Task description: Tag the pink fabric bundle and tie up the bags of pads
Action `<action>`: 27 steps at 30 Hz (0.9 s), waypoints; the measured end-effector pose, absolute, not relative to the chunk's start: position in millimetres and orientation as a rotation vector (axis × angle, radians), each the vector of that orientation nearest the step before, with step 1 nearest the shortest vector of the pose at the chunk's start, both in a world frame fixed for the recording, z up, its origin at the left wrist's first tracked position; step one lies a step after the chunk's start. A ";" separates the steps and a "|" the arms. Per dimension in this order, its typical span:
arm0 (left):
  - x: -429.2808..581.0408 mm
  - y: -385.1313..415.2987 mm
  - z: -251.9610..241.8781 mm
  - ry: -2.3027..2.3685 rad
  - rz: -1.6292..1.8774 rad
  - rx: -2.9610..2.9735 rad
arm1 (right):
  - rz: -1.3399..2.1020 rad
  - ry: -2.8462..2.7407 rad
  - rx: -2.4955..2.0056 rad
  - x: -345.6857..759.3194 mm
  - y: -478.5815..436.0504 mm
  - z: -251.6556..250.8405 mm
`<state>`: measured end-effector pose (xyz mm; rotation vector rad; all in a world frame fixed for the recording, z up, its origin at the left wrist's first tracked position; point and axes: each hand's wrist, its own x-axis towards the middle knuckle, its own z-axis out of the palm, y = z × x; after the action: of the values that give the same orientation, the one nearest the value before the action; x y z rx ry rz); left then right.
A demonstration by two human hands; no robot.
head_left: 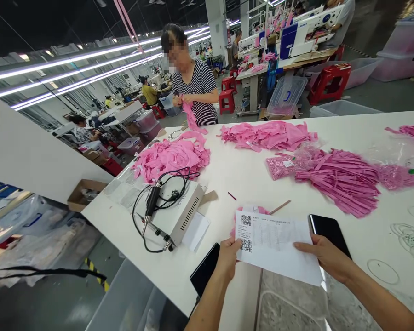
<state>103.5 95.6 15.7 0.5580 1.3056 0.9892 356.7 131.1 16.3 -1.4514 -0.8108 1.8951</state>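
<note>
Paper sheet (276, 243) with two QR codes down its left side is held over the near edge of the white table (255, 184). The left hand (227, 258) has its fingers (235, 243) closed on the sheet's left edge. The right hand (326, 257) lies on the right part with one digit stretched across the paper; whether its other fingers grip from below is hidden.

One black phone (204, 275) lies beside the left wrist and a second phone (329, 231) just behind the right hand. Past the sheet are a wooden stick (280, 207) and a white control box (179, 209) with a cabled handpiece (152, 202). Farther off lie pink strips (341, 179) and a pink fabric pile (170, 156). A co-worker in a striped shirt (198, 87) stands at the far edge handling a pink piece.
</note>
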 end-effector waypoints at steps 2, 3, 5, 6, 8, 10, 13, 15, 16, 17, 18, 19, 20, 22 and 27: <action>105.5 89.7 14.4 1.305 0.997 0.581 | 1.918 -0.797 -1.455 359.2 126.9 13.2; 106.8 87.2 13.8 1.308 1.001 0.594 | 1.927 -0.783 -1.459 361.0 125.2 11.2; 109.0 83.4 12.3 1.329 1.010 0.624 | 1.927 -0.751 -1.472 365.2 122.4 6.6; 109.7 82.2 11.2 1.350 1.014 0.641 | 1.913 -0.744 -1.481 367.5 121.3 4.5; 109.9 81.5 8.2 1.412 1.026 0.679 | 1.861 -0.756 -1.511 372.3 119.6 1.0; 108.8 83.8 4.4 1.497 1.048 0.719 | 1.796 -0.777 -1.550 376.9 118.3 -0.8; 107.2 93.7 -0.9 1.652 1.073 0.779 | 1.709 -0.785 -1.601 383.6 117.1 -1.2; 108.3 104.9 -3.5 1.747 1.046 0.810 | 1.656 -0.777 -1.626 388.2 116.6 -1.2; 109.8 111.7 -4.5 1.788 1.017 0.817 | 1.631 -0.773 -1.636 390.6 116.4 -1.4; 111.7 119.1 -5.4 1.826 0.982 0.820 | 1.609 -0.767 -1.645 393.0 116.1 -1.7; 113.8 126.8 -6.3 1.862 0.943 0.818 | 1.590 -0.761 -1.651 395.4 115.7 -1.9; 116.0 134.4 -7.3 1.894 0.903 0.813 | 1.576 -0.754 -1.654 397.8 115.1 -2.1; 118.0 141.8 -8.3 1.923 0.865 0.808 | 1.567 -0.746 -1.652 400.2 114.3 -2.1; 121.1 154.7 -10.7 1.955 0.803 0.806 | 1.557 -0.720 -1.644 405.1 112.3 -1.7; 124.6 176.1 -19.5 1.885 0.719 0.849 | 1.533 -0.592 -1.638 416.5 106.1 -0.5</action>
<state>124.6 176.1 -19.5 0.8486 1.8849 0.7191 416.5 106.1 -0.5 -1.6384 -0.5916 1.5331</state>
